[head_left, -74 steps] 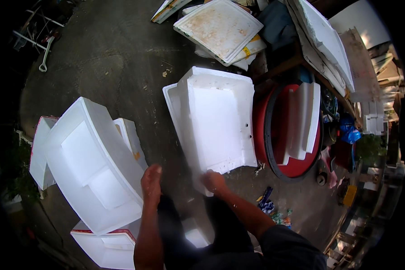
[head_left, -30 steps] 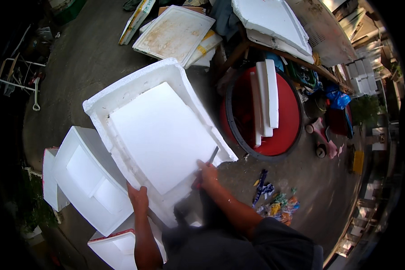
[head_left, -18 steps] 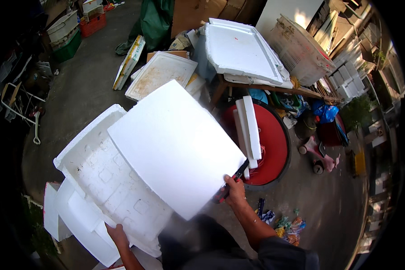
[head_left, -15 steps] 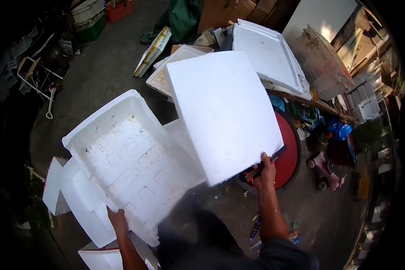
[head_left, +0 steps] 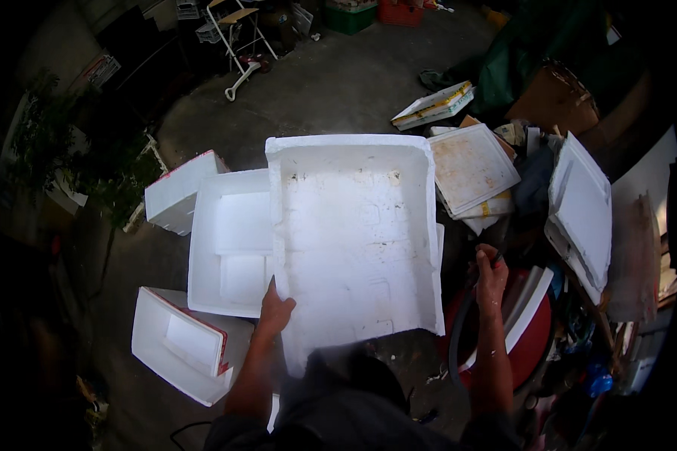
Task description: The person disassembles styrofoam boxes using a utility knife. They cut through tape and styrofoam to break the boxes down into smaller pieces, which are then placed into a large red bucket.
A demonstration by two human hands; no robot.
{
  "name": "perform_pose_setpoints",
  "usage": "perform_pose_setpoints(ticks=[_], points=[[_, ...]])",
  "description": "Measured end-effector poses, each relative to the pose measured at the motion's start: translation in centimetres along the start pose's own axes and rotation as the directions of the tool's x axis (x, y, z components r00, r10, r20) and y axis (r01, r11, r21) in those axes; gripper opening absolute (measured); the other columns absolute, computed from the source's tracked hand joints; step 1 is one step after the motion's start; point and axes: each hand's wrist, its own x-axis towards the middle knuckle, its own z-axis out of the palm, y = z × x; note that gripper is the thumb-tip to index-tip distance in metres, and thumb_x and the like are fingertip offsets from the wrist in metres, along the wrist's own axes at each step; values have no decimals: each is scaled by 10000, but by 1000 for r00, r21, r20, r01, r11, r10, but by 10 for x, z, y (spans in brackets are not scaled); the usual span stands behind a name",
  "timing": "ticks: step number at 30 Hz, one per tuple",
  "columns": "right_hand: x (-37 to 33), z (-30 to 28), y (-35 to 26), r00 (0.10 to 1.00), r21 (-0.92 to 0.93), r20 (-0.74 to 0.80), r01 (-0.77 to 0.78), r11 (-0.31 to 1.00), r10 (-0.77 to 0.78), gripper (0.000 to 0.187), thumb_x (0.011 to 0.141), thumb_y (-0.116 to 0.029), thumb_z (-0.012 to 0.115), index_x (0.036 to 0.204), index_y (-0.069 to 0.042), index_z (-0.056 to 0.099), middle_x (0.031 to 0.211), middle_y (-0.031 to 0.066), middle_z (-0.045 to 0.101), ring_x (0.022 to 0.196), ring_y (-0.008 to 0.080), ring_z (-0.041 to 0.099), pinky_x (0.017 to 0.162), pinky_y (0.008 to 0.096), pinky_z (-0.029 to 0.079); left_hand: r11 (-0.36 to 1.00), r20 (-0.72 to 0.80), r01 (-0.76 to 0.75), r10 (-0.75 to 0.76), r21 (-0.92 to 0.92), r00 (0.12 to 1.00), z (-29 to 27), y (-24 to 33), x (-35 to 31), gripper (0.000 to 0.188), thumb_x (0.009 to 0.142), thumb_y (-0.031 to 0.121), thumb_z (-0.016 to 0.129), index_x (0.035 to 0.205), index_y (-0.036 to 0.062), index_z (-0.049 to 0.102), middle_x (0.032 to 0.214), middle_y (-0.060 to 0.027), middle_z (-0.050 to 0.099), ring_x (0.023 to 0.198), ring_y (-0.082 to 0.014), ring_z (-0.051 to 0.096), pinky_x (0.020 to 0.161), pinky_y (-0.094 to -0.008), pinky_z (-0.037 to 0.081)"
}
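Note:
A large white foam box (head_left: pixel 346 248), its inside scuffed with dirt, is tilted toward me in the middle. My left hand (head_left: pixel 276 310) grips its left wall, the thumb along the outer edge. Off the box's right side, my right hand (head_left: pixel 492 276) is closed in a fist. Something dark shows at its fingers, but its kind is hidden. Beneath my right forearm a white foam slab (head_left: pixel 525 312) appears almost edge-on over a round red surface (head_left: pixel 530 361) with a dark rim.
Several foam boxes, including a white one (head_left: pixel 233 233) and a red-edged one (head_left: pixel 177 346), stand at the left. Dirty foam lids (head_left: pixel 474 169) and a white panel (head_left: pixel 581 214) are stacked at the right. A folding chair (head_left: pixel 237 37) is at the back.
My right hand has let go of the foam slab, which is now over the red surface. The foam box in my left hand has swung to the middle, and my view has turned left.

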Motion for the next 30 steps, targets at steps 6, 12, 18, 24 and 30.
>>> perform_pose_setpoints(ticks=[6, 12, 18, 24, 30], points=[[65, 164, -65, 627, -513, 374, 754, 411, -683, 573, 823, -50, 677, 1351, -42, 454, 1438, 213, 385, 996, 340, 632, 792, 380, 547, 999, 98, 11, -6, -41, 995, -24, 17, -12, 746, 714, 67, 559, 1417, -2, 320, 1241, -232, 555, 1161, -331, 538, 1006, -361, 394], [84, 245, -113, 843, -757, 362, 515, 402, -399, 577, 791, -246, 696, 1306, -103, 478, 1278, 166, 509, 920, 374, 631, 753, 438, 524, 990, 222, 6, 25, -138, 975, -67, 2, -15, 797, 730, 94, 584, 1457, 45, 260, 1230, -231, 567, 1124, -336, 569, 949, -370, 443], [38, 287, -141, 784, -730, 453, 600, 329, -424, 415, 781, -242, 705, 1151, -126, 558, 1101, 149, 560, 891, 381, 623, 725, 448, 513, 990, 8, -64, 65, -127, 998, -108, -11, 31, 966, 709, 300, 794, 1429, -54, 256, 1313, -259, 501, 1233, -334, 493, 1025, -370, 390], [-8, 318, -176, 726, -687, 474, 659, 306, -498, 402, 761, -236, 725, 1117, -123, 576, 1084, 109, 570, 853, 367, 624, 690, 440, 510, 984, -116, -161, 152, -74, 981, -164, 80, 137, 982, 678, 390, 784, 1420, -24, 291, 1312, -262, 499, 1221, -372, 492, 1009, -382, 410], [4, 341, -193, 675, -649, 537, 714, 264, -505, 396, 762, -233, 732, 1107, -101, 592, 1104, 128, 575, 880, 361, 627, 721, 437, 515, 988, -148, -148, 152, 35, 977, -187, 81, 155, 763, 706, 178, 625, 1416, 97, 358, 1143, -239, 614, 1066, -400, 579, 940, -421, 459]])
